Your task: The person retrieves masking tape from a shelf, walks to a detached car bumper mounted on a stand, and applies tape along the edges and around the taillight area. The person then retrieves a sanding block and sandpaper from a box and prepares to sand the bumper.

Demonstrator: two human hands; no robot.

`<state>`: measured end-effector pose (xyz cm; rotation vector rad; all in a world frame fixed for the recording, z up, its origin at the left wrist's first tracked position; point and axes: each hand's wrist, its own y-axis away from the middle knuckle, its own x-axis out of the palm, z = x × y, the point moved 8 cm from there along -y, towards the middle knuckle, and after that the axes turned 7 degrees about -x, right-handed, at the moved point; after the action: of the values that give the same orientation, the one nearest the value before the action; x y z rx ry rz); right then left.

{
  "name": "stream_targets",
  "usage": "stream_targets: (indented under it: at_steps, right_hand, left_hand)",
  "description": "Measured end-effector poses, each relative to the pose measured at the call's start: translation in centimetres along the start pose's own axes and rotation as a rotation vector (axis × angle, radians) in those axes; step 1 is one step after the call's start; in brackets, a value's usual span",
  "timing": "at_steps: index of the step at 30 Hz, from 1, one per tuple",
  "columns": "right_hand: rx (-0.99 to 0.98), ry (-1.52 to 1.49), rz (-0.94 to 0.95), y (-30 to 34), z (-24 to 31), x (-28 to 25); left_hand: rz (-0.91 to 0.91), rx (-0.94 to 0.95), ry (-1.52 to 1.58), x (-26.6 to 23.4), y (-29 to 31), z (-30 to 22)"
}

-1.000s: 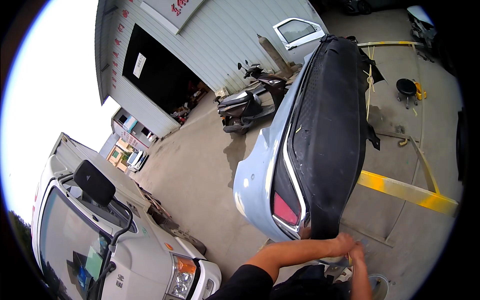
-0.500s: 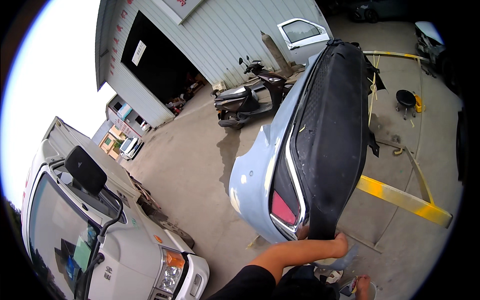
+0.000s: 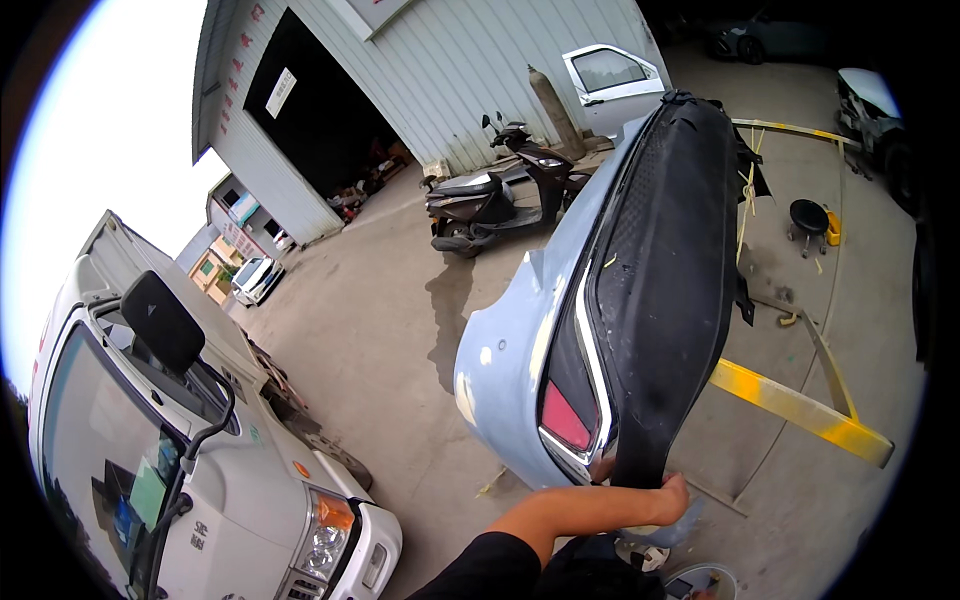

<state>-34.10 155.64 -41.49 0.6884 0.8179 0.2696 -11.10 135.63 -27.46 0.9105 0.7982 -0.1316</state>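
A car bumper (image 3: 500, 345) stretches away from me on a yellow stand (image 3: 795, 408). Its side is pale blue-grey with cream patches; the black lower section (image 3: 670, 270), chrome strip and red reflector (image 3: 566, 418) face up. My left arm reaches across its near end, and my left hand (image 3: 672, 499) is closed round the edge there, fingers partly hidden. At the bottom edge a bucket (image 3: 735, 580) is cut off by the frame. My right hand is out of sight.
A white truck (image 3: 250, 500) stands close on my left. Beyond the bumper are a scooter (image 3: 500, 195), a gas cylinder (image 3: 556, 112) and a loose car door (image 3: 618, 95) by the metal-clad building. A wheeled stool (image 3: 808, 215) and a yellow container (image 3: 833, 228) stand right.
My right hand, seen over the bucket before, has gone from view. My left hand stays at the bumper's near end. The whole view has shifted slightly.
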Motion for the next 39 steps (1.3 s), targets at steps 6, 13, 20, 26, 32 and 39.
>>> stream_targets:
  at_steps: [6, 13, 20, 26, 32, 39]
  right_hand:
    - [-0.085, -0.044, -0.055, -0.5, -2.3, 0.7]
    - [-0.04, -0.086, -0.05, -1.2, -3.3, 1.7]
    - [-0.004, -0.105, 0.0, -0.9, -1.4, 1.1]
    - [0.007, -0.121, 0.025, -0.9, -0.8, 1.0]
    - [0.032, -0.153, 0.035, -0.8, -1.3, 1.3]
    - [0.047, -0.169, 0.056, -0.5, -1.3, 1.3]
  left_hand:
    - [0.007, -0.046, -0.023, 0.4, -0.4, 0.0]
    - [-0.068, -0.061, 0.052, -1.8, 1.0, 1.7]
    - [-0.079, -0.058, 0.038, -2.4, 1.2, 1.7]
    - [-0.137, -0.018, -0.126, -0.4, 0.7, -1.3]
    - [-0.037, 0.05, -0.021, -0.7, 2.0, -2.0]
    - [0.032, 0.011, 0.163, -0.1, 1.1, -0.7]
